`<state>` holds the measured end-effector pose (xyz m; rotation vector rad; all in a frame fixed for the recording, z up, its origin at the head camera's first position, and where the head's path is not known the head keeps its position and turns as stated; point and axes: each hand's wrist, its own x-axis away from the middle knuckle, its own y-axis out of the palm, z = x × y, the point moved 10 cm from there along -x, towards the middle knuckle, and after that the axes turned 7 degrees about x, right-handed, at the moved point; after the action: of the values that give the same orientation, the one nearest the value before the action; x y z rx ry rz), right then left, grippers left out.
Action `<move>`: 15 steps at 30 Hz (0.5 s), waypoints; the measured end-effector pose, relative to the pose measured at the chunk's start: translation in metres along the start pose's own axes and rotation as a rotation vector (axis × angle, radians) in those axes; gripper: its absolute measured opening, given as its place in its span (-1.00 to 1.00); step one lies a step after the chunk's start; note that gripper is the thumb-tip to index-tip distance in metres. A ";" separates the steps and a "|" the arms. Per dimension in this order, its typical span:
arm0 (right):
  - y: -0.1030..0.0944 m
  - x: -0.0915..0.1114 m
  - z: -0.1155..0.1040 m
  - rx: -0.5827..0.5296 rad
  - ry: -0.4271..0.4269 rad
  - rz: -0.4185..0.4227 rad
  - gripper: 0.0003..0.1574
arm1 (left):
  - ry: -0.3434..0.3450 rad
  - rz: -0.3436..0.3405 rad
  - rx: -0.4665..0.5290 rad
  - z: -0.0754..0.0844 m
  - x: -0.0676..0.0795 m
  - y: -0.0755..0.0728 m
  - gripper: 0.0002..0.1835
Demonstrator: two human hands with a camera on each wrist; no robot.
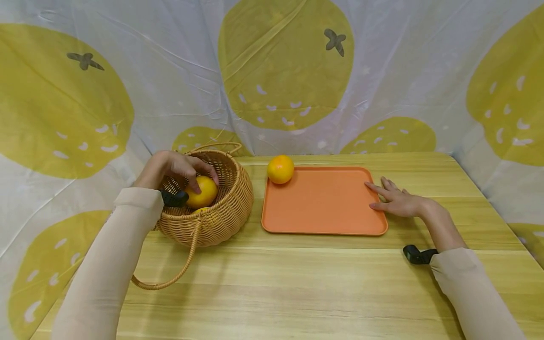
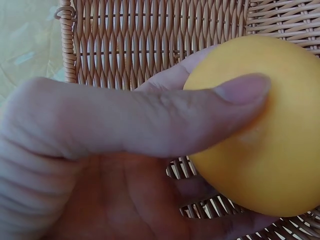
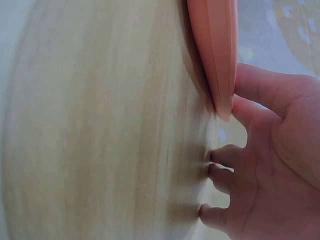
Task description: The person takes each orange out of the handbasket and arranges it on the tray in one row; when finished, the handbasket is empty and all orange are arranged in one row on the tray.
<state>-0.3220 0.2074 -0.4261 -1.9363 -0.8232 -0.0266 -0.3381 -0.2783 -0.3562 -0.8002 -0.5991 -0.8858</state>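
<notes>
Inside the wicker basket, my left hand grips an orange. The left wrist view shows the thumb lying across this orange, with the other fingers reaching round behind and below it. Part of another orange shows lower in the basket. My right hand is at the right edge of the orange tray, its fingers spread. Thumb and index finger touch the tray's rim, while the other fingertips rest on the table beside it.
One more orange sits at the tray's back left corner. The basket's front handle droops down toward the wooden table, and its back handle leans toward the curtain. That patterned curtain hangs behind and beside the table.
</notes>
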 end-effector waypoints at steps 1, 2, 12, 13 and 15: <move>0.000 0.000 0.000 0.002 0.001 0.001 0.01 | -0.003 -0.002 0.009 0.001 0.001 0.001 -0.32; 0.000 0.000 0.001 0.006 0.004 0.001 0.01 | -0.004 -0.003 0.017 0.001 0.001 0.001 -0.31; -0.001 -0.001 0.001 0.008 0.009 0.003 0.01 | 0.094 0.054 -0.084 0.028 0.010 -0.004 -0.36; -0.001 -0.001 0.002 0.006 0.007 0.005 0.01 | 0.111 0.057 -0.092 0.031 0.011 -0.004 -0.38; 0.000 -0.002 0.002 -0.005 -0.002 0.009 0.02 | 0.134 0.050 -0.088 0.036 0.015 -0.004 -0.40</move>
<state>-0.3242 0.2084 -0.4277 -1.9448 -0.8158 -0.0211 -0.3384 -0.2576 -0.3234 -0.8239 -0.4230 -0.9167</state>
